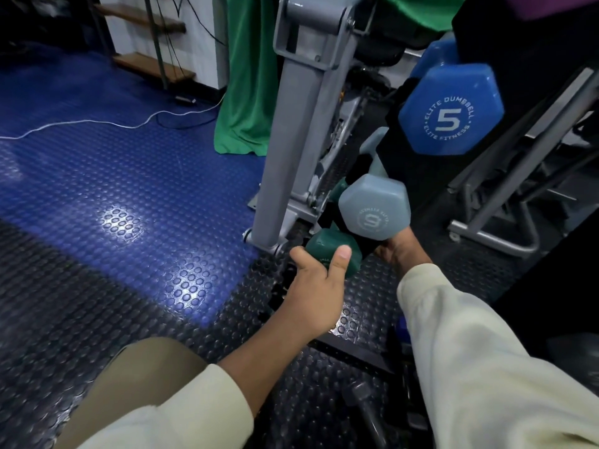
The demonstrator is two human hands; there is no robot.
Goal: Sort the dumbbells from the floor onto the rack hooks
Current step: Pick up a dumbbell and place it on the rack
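My left hand (pixel 316 286) grips the near head of a dark green dumbbell (pixel 327 246), thumb on top, low at the foot of the black rack (pixel 525 76). Just above it hangs a grey dumbbell (pixel 374 210), marked 9 or 6, on the rack. My right hand (pixel 400 249) reaches under the grey dumbbell's head, and its fingers are hidden behind it. Higher on the rack sits a blue dumbbell (pixel 450 111) marked 5. A purple one shows at the top right edge.
A grey machine post (pixel 291 131) stands immediately left of the rack. Green cloth (pixel 243 76) hangs behind it. White and black cables (pixel 113 124) cross the blue studded floor. A grey metal frame (pixel 505 202) lies right of the rack. Black studded mat is under my arms.
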